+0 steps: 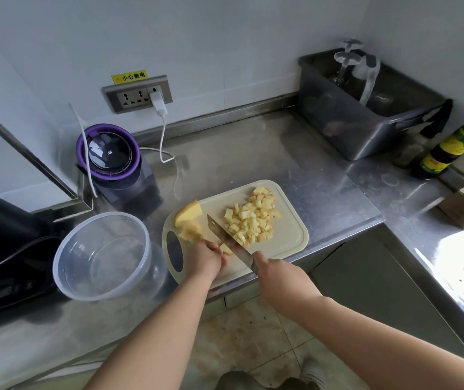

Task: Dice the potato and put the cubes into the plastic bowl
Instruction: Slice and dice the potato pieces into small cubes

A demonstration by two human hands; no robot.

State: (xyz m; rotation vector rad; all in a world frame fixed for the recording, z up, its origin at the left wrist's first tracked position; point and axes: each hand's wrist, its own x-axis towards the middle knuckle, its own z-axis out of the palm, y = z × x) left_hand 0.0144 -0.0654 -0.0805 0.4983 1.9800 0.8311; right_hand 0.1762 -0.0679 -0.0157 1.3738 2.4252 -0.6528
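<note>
right hand [278, 274] wrapped round knife [221, 232] | left hand [206, 257] pinching potato piece [226, 249] | cubes [250, 218] piled on board [289, 236], plastic bowl [56, 263] nearby

Counter [323, 175] is stainless steel, pretty reflective but smudgy. The plastic bowl [98, 288] is clear and glossy, while the cutting board [289, 235] is smooth matt plastic. The knife [225, 235] has a bright metal blade. The bin [351, 128] at the back looks like dark see-through plastic, kinda shiny.

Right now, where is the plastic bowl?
In the head view the bowl stands empty on the left of the counter, just left of the cutting board and in front of the purple-rimmed appliance.
</note>
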